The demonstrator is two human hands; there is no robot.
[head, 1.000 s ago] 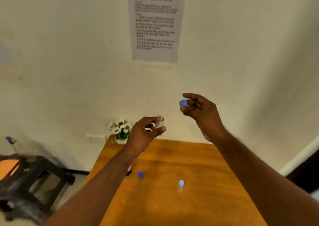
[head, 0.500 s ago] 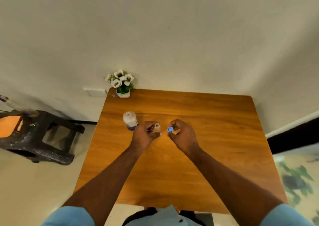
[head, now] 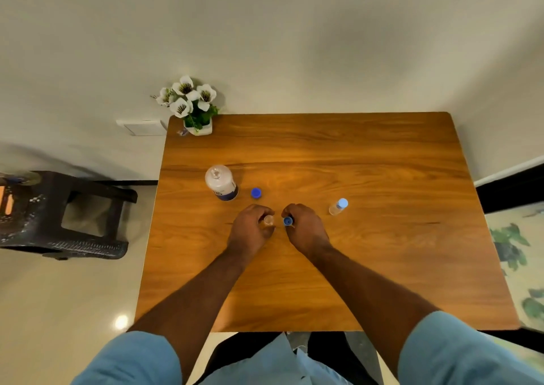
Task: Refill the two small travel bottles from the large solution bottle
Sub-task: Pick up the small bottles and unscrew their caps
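My left hand (head: 252,228) grips a small clear travel bottle (head: 268,220), its mouth uncapped, low over the wooden table (head: 368,164). Just right of it my right hand (head: 303,225) pinches a small blue cap (head: 288,221). The large solution bottle (head: 220,182) stands uncapped to the upper left of my hands, and its dark blue cap (head: 256,193) lies beside it on the table. A second small travel bottle (head: 338,206) with a light blue cap stands to the right of my right hand.
A white pot of white flowers (head: 191,105) sits at the table's far left corner against the wall. A black plastic stool (head: 59,217) stands on the floor to the left of the table.
The view has tilted down from the wall to the table. Both hands came down from chest height to just above the table, still holding the small bottle and the blue cap close together.
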